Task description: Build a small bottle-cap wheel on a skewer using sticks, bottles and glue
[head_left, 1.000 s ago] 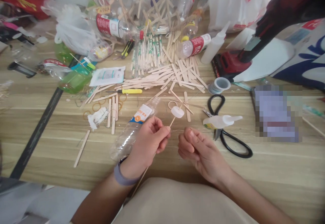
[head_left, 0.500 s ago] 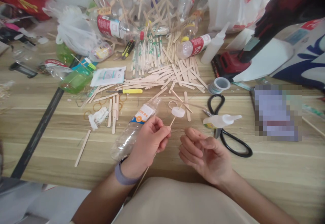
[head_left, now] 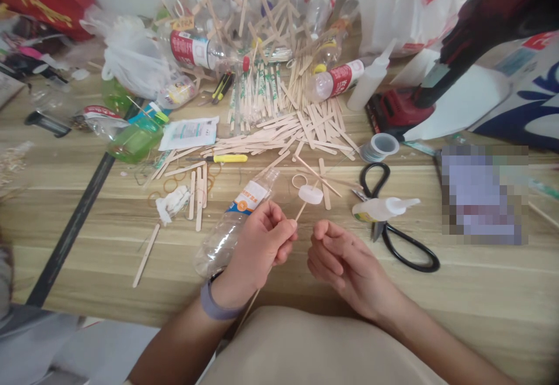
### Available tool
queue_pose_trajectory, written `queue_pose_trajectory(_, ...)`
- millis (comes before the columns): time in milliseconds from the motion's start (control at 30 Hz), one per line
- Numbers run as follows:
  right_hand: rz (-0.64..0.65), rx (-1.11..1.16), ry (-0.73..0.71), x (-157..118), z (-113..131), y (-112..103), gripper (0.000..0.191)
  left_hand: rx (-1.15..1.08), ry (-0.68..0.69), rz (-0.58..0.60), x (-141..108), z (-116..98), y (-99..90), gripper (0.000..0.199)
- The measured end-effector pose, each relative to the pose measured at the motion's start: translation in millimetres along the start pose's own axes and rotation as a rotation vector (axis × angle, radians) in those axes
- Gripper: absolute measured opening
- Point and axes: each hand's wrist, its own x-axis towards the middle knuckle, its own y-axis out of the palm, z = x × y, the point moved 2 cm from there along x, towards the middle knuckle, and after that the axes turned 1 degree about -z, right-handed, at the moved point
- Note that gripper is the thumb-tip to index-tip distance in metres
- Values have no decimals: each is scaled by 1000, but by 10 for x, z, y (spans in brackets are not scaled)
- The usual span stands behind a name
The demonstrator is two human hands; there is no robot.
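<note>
My left hand (head_left: 271, 239) is closed on a thin wooden skewer (head_left: 301, 210), which slants up to the right; its lower end runs back under my wrist. Near the skewer's top sits a white bottle cap (head_left: 310, 194), pierced by it. A clear plastic bottle (head_left: 218, 239) without a cap lies beside and partly behind my left hand. To the right, my right hand (head_left: 343, 262) hovers with fingers curled and thumb against the index finger; nothing shows between them. Close by it are a small glue bottle (head_left: 379, 209) and black-handled scissors (head_left: 410, 251), the glue bottle lying across them.
Loose craft sticks (head_left: 283, 131) and a yellow-handled tool (head_left: 229, 158) lie beyond my hands. A roll of clear line (head_left: 379, 147), a red-and-black power tool (head_left: 402, 108) and a phone (head_left: 480, 193) are at right. Bottles and a stick structure (head_left: 266, 12) stand at the back.
My right hand has turned slightly, its index finger now reaching a little higher. The left hand keeps its hold on the skewer and cap. The whole view has shifted slightly.
</note>
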Motion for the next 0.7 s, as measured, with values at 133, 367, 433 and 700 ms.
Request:
queue_pose_trajectory(133,-71,-152,-78,4,-3,-19,13,21,16,7,-15,7,0,29)
queue_pose_trajectory(367,-53,-599,-185,78,19,53,28,86,89,33,-25,43,5,26)
queue_pose_trajectory(433,-49,-704,-233,98,41,69,22,97,97,34,-29,46,10,25)
queue_pose_trajectory(700,-159,-1161,-405,52,139,60,27,167,168,-67,-10,28,-32,26)
